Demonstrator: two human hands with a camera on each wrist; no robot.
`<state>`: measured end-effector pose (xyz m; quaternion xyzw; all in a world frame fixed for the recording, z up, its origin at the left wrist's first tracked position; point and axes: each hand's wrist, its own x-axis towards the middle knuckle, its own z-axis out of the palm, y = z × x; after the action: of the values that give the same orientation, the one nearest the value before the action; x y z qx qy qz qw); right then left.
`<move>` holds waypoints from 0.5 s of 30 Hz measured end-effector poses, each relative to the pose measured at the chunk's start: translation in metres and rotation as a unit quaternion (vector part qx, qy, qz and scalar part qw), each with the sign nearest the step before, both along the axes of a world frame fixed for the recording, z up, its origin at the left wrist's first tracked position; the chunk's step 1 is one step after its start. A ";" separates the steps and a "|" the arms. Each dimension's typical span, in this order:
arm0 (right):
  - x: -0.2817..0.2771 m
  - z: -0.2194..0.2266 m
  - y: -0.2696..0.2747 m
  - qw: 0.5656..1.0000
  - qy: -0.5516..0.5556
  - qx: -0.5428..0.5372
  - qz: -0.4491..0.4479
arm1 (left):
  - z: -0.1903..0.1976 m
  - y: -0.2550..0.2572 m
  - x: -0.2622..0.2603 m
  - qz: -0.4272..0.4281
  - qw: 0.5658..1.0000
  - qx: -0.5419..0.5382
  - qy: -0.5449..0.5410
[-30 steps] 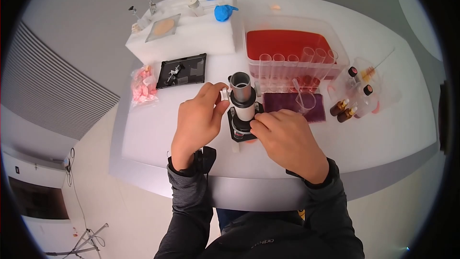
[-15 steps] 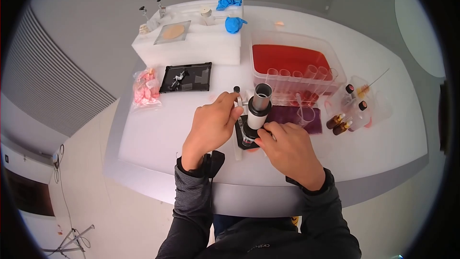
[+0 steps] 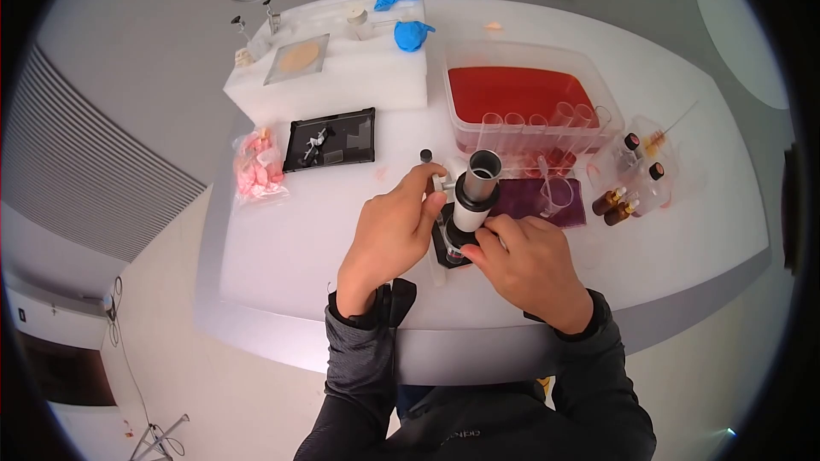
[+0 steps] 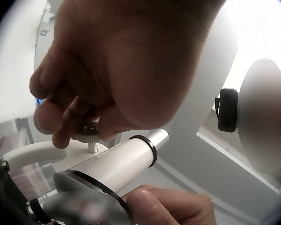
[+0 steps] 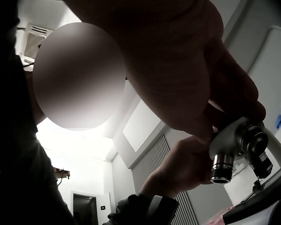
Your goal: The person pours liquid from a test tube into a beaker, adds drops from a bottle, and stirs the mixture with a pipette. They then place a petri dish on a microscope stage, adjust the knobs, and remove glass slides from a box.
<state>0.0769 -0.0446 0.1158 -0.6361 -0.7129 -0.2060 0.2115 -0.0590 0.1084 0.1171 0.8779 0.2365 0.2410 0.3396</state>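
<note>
A small microscope (image 3: 471,212) with a white tube and silver eyepiece stands between both hands, its tube leaning right in the head view. My left hand (image 3: 386,230) pinches the side focus knob (image 3: 439,183) between thumb and fingers; the left wrist view shows its ridged collar (image 4: 87,138) under the fingers. My right hand (image 3: 538,271) grips the nosepiece (image 5: 228,138) low on the tube, thumb and fingers curled on it. Below that hand, the right wrist view shows a silver objective lens (image 5: 221,168).
A purple mat (image 3: 517,203) with a small beaker (image 3: 557,195) lies right of the microscope. Behind it are test tubes and a bin of red liquid (image 3: 521,94). Bottles (image 3: 653,181) stand farther right. Left are a black tray (image 3: 350,138), a pink-filled bag (image 3: 259,166) and a white foam block (image 3: 376,77).
The head view has shifted. The microscope's tube top has swung right, and both hands have moved right along with it, keeping their holds on the knob and the nosepiece.
</note>
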 end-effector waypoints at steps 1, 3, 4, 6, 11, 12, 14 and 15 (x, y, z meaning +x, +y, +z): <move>0.000 0.000 0.000 1.000 -0.002 0.005 -0.001 | 0.002 -0.001 0.001 -0.008 1.000 -0.013 -0.009; 0.001 -0.001 -0.001 1.000 -0.009 0.014 0.003 | 0.001 -0.002 0.002 -0.006 0.999 -0.033 -0.019; 0.001 -0.001 -0.002 1.000 -0.012 0.019 0.009 | 0.000 -0.002 0.003 -0.005 0.999 -0.043 -0.023; 0.003 -0.002 -0.003 0.999 -0.011 0.025 0.016 | 0.000 -0.001 0.003 -0.001 0.997 -0.076 -0.009; 0.009 -0.006 -0.004 0.999 0.002 0.036 0.036 | -0.010 0.001 0.005 -0.049 0.963 -0.232 -0.129; 0.011 -0.006 -0.003 0.999 0.000 0.038 0.035 | -0.014 0.001 0.007 -0.051 0.958 -0.242 -0.144; 0.011 -0.008 -0.003 0.999 0.001 0.039 0.036 | -0.025 0.000 0.007 -0.051 0.947 -0.265 -0.173; 0.010 -0.010 -0.003 0.999 0.007 0.033 0.037 | -0.030 -0.002 0.008 -0.052 0.946 -0.259 -0.188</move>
<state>0.0872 -0.0480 0.1060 -0.6036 -0.7272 -0.2171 0.2444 -0.0507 0.1067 0.0867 0.7099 0.1763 0.3138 0.6054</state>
